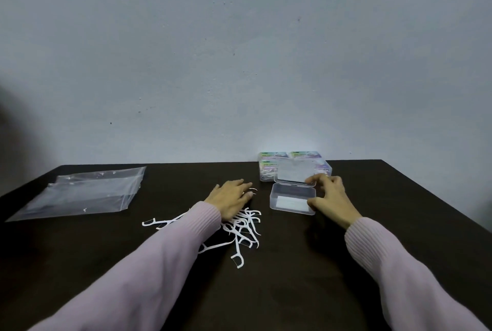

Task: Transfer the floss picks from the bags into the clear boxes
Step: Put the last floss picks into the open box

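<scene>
Bare worktop [306, 277] lies open at the near middle and far right. Loose floss picks [243, 227] clutter the centre, a flat bag [85, 192] fills the left, and stacked boxes [269, 164] block the back edge.

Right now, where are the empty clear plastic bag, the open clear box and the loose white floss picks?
Empty clear plastic bag [87, 192]: head view, flat middle.
Open clear box [292, 191]: head view, far rim.
Loose white floss picks [241, 235]: head view, pile centre.
</scene>
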A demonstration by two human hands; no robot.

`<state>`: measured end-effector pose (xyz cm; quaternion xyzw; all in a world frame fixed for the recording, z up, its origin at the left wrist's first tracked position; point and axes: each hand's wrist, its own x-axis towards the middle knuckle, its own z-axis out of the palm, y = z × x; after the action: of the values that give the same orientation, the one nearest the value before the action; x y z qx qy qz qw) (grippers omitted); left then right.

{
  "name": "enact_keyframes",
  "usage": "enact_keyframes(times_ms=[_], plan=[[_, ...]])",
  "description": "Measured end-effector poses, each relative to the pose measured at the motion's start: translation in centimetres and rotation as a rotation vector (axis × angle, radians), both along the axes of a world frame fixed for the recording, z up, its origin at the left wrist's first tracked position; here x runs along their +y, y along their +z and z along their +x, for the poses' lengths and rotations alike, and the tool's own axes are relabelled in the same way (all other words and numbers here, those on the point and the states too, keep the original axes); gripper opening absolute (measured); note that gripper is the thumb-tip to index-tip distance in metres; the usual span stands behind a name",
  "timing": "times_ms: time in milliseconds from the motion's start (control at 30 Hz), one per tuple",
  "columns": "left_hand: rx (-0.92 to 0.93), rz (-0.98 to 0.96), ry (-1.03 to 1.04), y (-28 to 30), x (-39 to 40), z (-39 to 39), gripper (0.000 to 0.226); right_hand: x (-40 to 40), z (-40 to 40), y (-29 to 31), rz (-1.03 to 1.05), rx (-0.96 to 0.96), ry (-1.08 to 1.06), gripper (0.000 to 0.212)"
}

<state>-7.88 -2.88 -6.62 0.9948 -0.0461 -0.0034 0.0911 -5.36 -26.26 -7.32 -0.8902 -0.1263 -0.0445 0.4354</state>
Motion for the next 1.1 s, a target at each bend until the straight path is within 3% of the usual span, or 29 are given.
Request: enact_keyframes(times_ms=[200, 400, 633, 900, 1100], plan=[[0.002, -0.051, -0.029, 0.1, 0.3, -0.9, 0.044, 0.5, -0.7, 0.6, -0.118, -0.253, -0.055, 0.027], [-0.040, -0.040, -0.067, 0.7, 2.1, -2.3, 0.035, 3.1, -1.5, 1.0, -0.172, -0.309, 0.120, 0.025], [-0.127, -0.211, -0.072, 1.6, 4.6, -4.4, 0.034, 7.8, -2.3, 1.9, -0.234, -0.376, 0.334, 0.026], [-0.012, -0.127, 0.053, 2.9, 10.6, -7.5, 0.034, 12.9, -1.6, 2.4, -0.466, -0.166, 0.540, 0.052], [0.058, -0.100, 0.143, 3.1, 13.8, -9.6, 0.037, 15.7, -0.7, 1.6, -0.711, -0.147, 0.531, 0.062]])
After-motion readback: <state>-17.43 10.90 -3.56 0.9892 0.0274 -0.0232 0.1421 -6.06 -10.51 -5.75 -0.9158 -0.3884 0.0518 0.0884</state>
